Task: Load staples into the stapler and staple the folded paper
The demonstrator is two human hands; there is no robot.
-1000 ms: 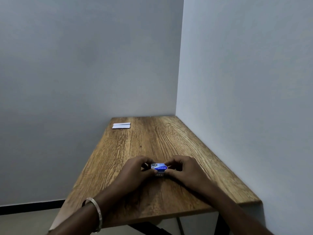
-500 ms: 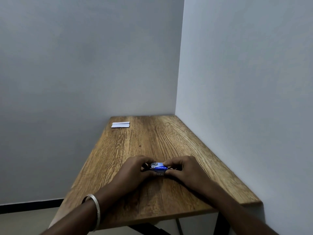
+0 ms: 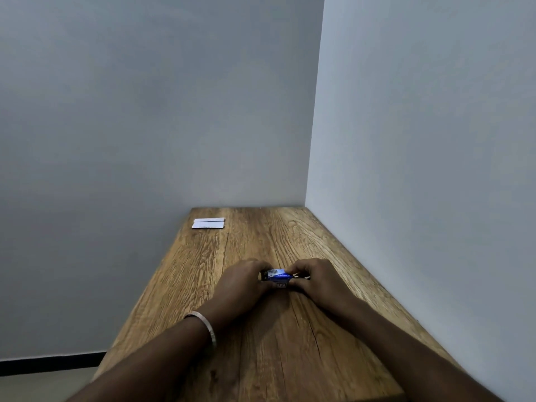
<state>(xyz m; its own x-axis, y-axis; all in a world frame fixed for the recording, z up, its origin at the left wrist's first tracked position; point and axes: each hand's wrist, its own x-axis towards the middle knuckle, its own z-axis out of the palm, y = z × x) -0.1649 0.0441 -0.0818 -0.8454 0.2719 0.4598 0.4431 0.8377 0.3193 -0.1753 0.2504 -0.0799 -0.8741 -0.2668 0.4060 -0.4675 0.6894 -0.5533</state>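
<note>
A small blue and white staple box (image 3: 279,277) sits between my two hands in the middle of the wooden table (image 3: 261,343). My left hand (image 3: 242,281) grips its left end and my right hand (image 3: 317,278) grips its right end, fingers curled over it. A dark part, possibly the stapler, shows just behind the box, mostly hidden by my fingers. The folded white paper (image 3: 208,223) lies flat at the far left corner of the table, well away from both hands.
The table stands in a corner, with grey walls (image 3: 420,169) along its far and right edges. Its left edge drops off to the floor (image 3: 43,387). A metal bangle (image 3: 203,324) circles my left wrist.
Both hands stay on the staple box with only slight finger shifts. The camera has tilted down a little, so my forearms fill more of the view.
</note>
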